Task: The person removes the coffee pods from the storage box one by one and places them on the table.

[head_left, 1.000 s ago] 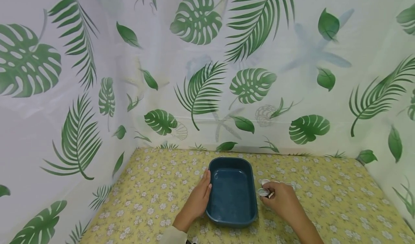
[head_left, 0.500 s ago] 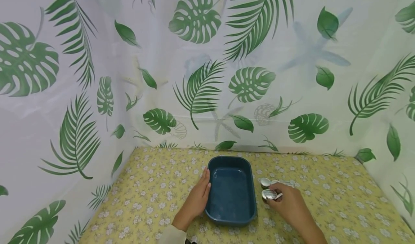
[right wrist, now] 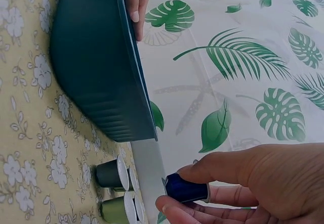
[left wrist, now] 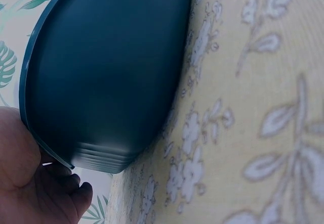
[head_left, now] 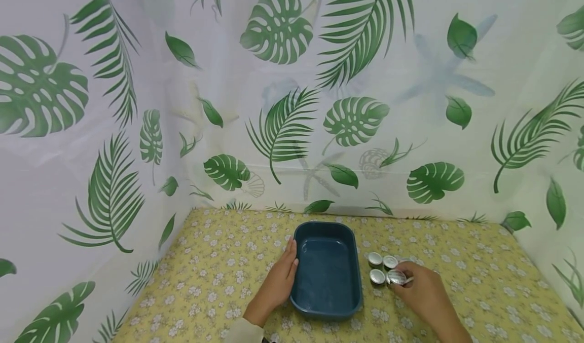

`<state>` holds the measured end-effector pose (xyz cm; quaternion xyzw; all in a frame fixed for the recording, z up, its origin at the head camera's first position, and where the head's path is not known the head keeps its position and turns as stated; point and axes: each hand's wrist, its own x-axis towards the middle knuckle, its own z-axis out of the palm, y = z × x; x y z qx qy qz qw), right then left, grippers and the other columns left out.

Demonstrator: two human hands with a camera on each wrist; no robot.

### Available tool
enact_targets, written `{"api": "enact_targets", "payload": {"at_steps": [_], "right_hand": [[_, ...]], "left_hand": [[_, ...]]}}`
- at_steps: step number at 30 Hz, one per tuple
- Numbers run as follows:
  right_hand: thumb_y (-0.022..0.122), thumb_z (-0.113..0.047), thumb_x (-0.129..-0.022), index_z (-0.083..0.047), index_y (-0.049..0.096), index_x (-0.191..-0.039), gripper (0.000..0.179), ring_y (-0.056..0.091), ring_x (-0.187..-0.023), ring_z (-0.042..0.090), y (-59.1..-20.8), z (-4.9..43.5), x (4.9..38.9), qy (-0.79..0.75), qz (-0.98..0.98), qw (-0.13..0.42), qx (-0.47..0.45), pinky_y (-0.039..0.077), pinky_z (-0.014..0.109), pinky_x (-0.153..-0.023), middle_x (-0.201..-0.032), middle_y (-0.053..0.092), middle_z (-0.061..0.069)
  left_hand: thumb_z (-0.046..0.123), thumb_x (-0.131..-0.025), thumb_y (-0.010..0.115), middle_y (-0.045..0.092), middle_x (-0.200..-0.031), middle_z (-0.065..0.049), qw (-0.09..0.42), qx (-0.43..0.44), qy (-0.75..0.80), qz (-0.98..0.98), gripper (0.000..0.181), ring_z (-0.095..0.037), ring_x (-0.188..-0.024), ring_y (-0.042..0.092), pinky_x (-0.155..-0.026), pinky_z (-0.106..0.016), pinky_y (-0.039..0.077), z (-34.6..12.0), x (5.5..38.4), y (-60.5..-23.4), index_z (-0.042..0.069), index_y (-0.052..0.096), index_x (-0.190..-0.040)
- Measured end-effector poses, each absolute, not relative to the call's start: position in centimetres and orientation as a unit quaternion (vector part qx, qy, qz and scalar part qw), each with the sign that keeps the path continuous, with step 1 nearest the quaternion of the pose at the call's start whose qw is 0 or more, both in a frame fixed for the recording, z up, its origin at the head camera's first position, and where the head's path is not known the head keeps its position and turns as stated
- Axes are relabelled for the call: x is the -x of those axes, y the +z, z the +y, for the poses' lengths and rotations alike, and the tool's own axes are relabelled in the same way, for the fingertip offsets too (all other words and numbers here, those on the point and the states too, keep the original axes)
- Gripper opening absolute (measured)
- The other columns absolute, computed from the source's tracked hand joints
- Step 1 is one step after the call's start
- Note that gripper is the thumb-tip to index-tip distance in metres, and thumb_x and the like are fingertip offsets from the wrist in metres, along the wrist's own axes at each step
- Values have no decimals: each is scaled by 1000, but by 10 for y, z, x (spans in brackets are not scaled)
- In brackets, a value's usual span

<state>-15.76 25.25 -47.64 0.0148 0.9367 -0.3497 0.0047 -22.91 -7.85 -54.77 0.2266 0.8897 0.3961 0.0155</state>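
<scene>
My left hand (head_left: 279, 274) lies along the left wall of a dark blue rectangular basin (head_left: 325, 317), its straight fingers touching the rim. The left wrist view shows that hand at the end of the basin wall (left wrist: 106, 77). To the right of the basin, my right hand (head_left: 422, 287) pinches a dark blue coffee capsule (right wrist: 187, 187) between thumb and fingers. Beside that hand stand several foil-topped capsules. A green capsule (right wrist: 119, 210) and a dark grey capsule (right wrist: 109, 174) show in the right wrist view, partly hiding others behind them.
A yellow floral cloth (head_left: 219, 277) covers the table. White sheeting (head_left: 292, 130) with green leaf prints hangs behind the table and along its sides.
My right hand has moved right, away from the basin, with the capsule in its fingers. A capsule at front left of the group now shows plainly. The left hand and basin stay put.
</scene>
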Motion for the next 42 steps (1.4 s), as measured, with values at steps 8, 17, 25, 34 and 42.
{"api": "enact_targets", "payload": {"at_steps": [8,17,25,34,42], "right_hand": [[81,-8,-84,7,68,-117,39,67,-74,18,-479,259,159,-348,937,18,-30,54,35,-59,-100,72,14],[81,-6,-83,7,68,-113,36,69,-74,21,-484,267,160,-340,940,4,-29,55,37,-59,-98,72,15],[82,-4,-81,9,68,-109,34,68,-73,21,-493,275,162,-321,947,2,-24,54,38,-59,-93,72,13],[82,-4,-81,7,69,-110,34,66,-70,18,-498,281,163,-315,949,1,-31,54,38,-59,-93,72,12],[85,-5,-79,11,68,-111,40,65,-74,20,-500,285,165,-306,951,10,-43,53,40,-61,-94,71,16]], "left_hand": [[19,-114,30,2,-169,-9,16,-226,401,888,54,-29,-155,12,-120,-54,24,-78,226,-546,1,13,-162],[19,-114,30,3,-169,-10,3,-229,401,887,53,-32,-154,14,-120,-55,24,-76,227,-547,-1,14,-161],[21,-114,30,3,-169,-10,5,-230,398,888,54,-32,-154,14,-120,-55,24,-77,227,-547,-1,15,-161],[19,-114,30,4,-169,-10,3,-231,396,889,53,-30,-154,14,-120,-54,24,-78,229,-546,-2,16,-161],[18,-114,31,3,-169,-9,5,-230,397,888,53,-29,-154,14,-120,-53,24,-79,229,-548,-1,16,-161]]}}
